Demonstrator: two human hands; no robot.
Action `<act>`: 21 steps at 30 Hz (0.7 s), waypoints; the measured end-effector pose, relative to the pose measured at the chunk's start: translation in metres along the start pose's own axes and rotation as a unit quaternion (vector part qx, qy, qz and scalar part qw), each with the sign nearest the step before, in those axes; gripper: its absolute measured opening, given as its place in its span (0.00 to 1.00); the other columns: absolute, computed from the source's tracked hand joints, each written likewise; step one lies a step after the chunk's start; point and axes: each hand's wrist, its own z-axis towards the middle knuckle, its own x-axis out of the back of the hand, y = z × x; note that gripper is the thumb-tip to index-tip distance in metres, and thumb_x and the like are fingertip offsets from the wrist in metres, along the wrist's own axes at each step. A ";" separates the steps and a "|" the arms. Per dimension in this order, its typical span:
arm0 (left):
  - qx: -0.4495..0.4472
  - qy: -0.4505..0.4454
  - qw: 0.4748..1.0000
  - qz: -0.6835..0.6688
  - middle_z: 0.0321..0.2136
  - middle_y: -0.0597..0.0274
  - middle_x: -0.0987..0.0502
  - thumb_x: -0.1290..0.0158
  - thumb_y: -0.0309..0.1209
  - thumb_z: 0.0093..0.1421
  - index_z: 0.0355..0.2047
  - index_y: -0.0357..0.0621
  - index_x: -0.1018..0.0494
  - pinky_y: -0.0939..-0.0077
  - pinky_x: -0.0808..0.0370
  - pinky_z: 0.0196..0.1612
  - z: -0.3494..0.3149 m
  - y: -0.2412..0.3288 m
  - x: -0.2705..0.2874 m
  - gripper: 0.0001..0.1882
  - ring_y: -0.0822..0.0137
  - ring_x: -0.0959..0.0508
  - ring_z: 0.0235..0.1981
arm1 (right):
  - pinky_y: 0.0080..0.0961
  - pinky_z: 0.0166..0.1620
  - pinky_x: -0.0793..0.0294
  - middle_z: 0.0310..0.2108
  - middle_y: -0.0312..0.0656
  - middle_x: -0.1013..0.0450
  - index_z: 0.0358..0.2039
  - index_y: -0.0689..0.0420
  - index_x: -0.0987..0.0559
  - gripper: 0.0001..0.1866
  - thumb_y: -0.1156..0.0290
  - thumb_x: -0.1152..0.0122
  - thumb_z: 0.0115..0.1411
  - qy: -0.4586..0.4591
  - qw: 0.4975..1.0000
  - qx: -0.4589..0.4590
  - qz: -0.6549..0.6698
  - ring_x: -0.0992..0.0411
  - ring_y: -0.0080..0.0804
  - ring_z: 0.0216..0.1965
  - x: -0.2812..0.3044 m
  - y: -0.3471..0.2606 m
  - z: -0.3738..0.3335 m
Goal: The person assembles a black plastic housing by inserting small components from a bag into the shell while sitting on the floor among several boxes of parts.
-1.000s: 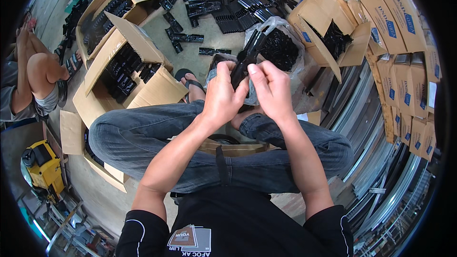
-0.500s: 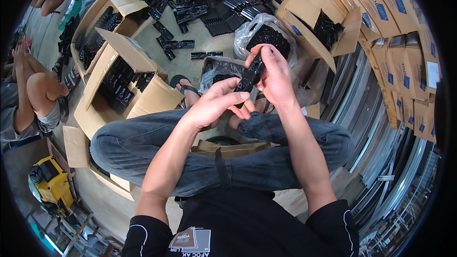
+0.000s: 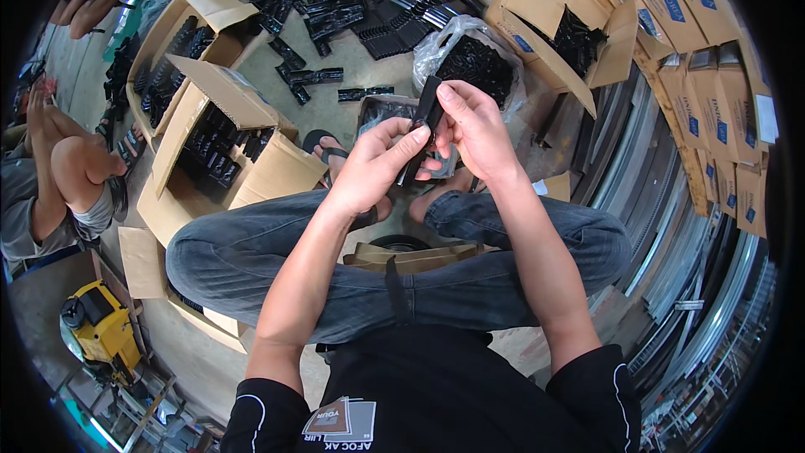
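Between my hands, over my crossed legs, is a long narrow black part [image 3: 430, 102], tilted with its upper end leaning right. My left hand [image 3: 375, 164] pinches its lower half, thumb lying on top. My right hand [image 3: 478, 134] is closed at its right side, with the thumb near the upper end; my fingers hide much of the underside. Just beyond the hands stands a small open box [image 3: 379, 107] lined with clear plastic, partly covered by them. Behind it, a clear plastic bag [image 3: 436, 52] is full of small black pieces.
A heap of black parts [image 3: 335, 13] lies on the floor ahead. Open cartons with black parts stand left [image 3: 272, 172] and far right [image 3: 537, 13]. Long metal profiles [image 3: 625, 176] and stacked cartons [image 3: 713, 117] line the right. Another person's knee [image 3: 80, 159] shows at left, above a yellow machine [image 3: 105, 327].
The black part has been turned over in my hands and now shows a smooth, flat, long side. My right thumb has shifted toward its upper end. The view has moved slightly.
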 end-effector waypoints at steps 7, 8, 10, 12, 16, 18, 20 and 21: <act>0.039 0.010 0.999 0.009 0.39 0.56 0.20 0.48 0.38 0.70 0.48 0.33 0.30 0.75 0.20 0.42 -0.002 0.001 0.002 0.18 0.67 0.17 0.40 | 0.15 0.18 0.30 0.23 0.35 0.26 0.40 0.63 0.23 0.16 0.60 0.40 0.67 -0.003 1.000 -0.003 -0.018 0.30 0.17 0.17 0.002 -0.002 0.001; 0.045 0.011 0.999 0.015 0.39 0.56 0.20 0.47 0.38 0.69 0.48 0.33 0.30 0.75 0.20 0.43 -0.002 0.002 0.002 0.18 0.67 0.17 0.40 | 0.15 0.17 0.31 0.23 0.35 0.26 0.41 0.64 0.23 0.16 0.60 0.40 0.67 0.002 1.000 -0.001 -0.030 0.30 0.17 0.17 0.001 -0.004 0.000; 0.051 0.020 0.997 0.046 0.38 0.58 0.19 0.44 0.38 0.67 0.47 0.33 0.28 0.75 0.20 0.43 -0.002 0.000 0.006 0.18 0.69 0.18 0.39 | 0.15 0.18 0.31 0.24 0.35 0.26 0.41 0.64 0.23 0.17 0.60 0.40 0.67 0.002 0.999 -0.003 -0.051 0.30 0.17 0.17 0.001 -0.006 -0.001; 0.058 0.031 0.995 0.077 0.36 0.59 0.19 0.42 0.38 0.66 0.46 0.33 0.26 0.76 0.21 0.42 -0.003 0.004 0.006 0.18 0.71 0.18 0.38 | 0.15 0.18 0.31 0.24 0.35 0.26 0.42 0.64 0.23 0.17 0.60 0.39 0.67 0.002 0.998 -0.005 -0.070 0.30 0.17 0.17 0.000 -0.008 -0.002; 0.066 0.038 0.987 0.144 0.34 0.63 0.19 0.38 0.39 0.62 0.43 0.34 0.22 0.79 0.23 0.40 -0.007 0.015 0.005 0.18 0.75 0.21 0.34 | 0.15 0.19 0.30 0.23 0.35 0.26 0.41 0.65 0.23 0.18 0.59 0.39 0.67 -0.018 0.995 -0.010 -0.101 0.30 0.17 0.17 0.000 -0.010 -0.002; 0.068 0.029 0.988 0.139 0.33 0.63 0.19 0.37 0.38 0.61 0.42 0.35 0.21 0.79 0.24 0.39 -0.008 0.017 0.006 0.18 0.76 0.22 0.33 | 0.15 0.19 0.30 0.23 0.35 0.26 0.41 0.65 0.23 0.18 0.59 0.39 0.66 -0.021 0.994 -0.007 -0.103 0.30 0.17 0.17 0.001 -0.011 -0.003; 0.092 0.017 0.985 0.142 0.34 0.62 0.18 0.37 0.38 0.60 0.44 0.34 0.22 0.79 0.24 0.39 -0.007 0.019 0.009 0.19 0.75 0.21 0.35 | 0.15 0.20 0.30 0.22 0.35 0.26 0.41 0.65 0.23 0.18 0.59 0.38 0.66 -0.026 0.996 -0.011 -0.090 0.29 0.17 0.17 0.001 -0.011 -0.003; 0.090 0.018 0.985 0.143 0.34 0.62 0.18 0.37 0.38 0.60 0.44 0.34 0.22 0.79 0.24 0.39 -0.008 0.019 0.010 0.19 0.75 0.21 0.35 | 0.15 0.20 0.30 0.22 0.35 0.26 0.41 0.65 0.23 0.18 0.59 0.38 0.66 -0.027 0.996 -0.010 -0.090 0.29 0.17 0.17 0.001 -0.010 -0.003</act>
